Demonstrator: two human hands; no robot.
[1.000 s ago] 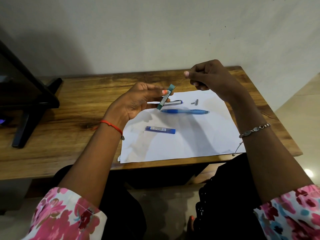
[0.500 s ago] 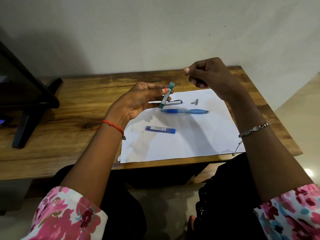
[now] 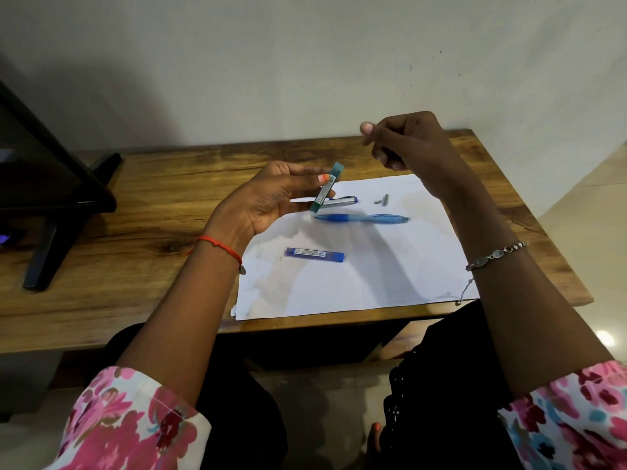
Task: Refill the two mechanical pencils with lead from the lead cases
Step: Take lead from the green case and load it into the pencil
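The silver pencil [image 3: 341, 200], toward the far edge of the surface [image 3: 142, 205], is half hidden behind the teal lead case [image 3: 327, 187] and the left hand [image 3: 271, 201], so only one end shows. The right hand [image 3: 407, 140] has thumb and forefinger pinched, but anything between them is too thin to make out. Print on the blue lead case [image 3: 315, 254] is too small to read. No clue what the two tiny grey bits [image 3: 385, 199] are. The black stand [image 3: 51, 184] on the surface's left end gets cut off by the frame edge.

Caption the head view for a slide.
Left hand holds teal lead case; right hand raised, curled; pencils on paper.
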